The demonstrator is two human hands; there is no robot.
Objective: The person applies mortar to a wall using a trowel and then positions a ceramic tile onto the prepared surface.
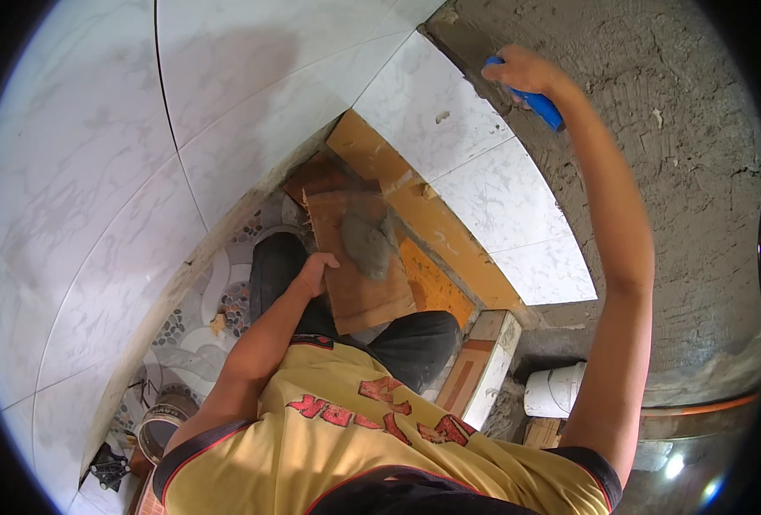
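My right hand (528, 72) is wrapped round the blue handle of a trowel (545, 106), raised against the grey mortar wall (655, 163) just above the top edge of the white tiles. Its blade is hard to make out behind the hand. Low in front of me, my left hand (315, 273) grips the near left edge of a wooden board (355, 302), thumb on top and the other fingers hidden beneath. A heap of wet mortar (366, 245) lies on the board, which rests over my lap.
Marbled white tiles (114, 154) cover the left wall, and more white tiles (501, 189) border the mortar. Brown planks (432, 215) run along the wall's foot. A white bucket (554, 390) lies at right; a round container (159, 429) stands on the patterned floor (193, 330).
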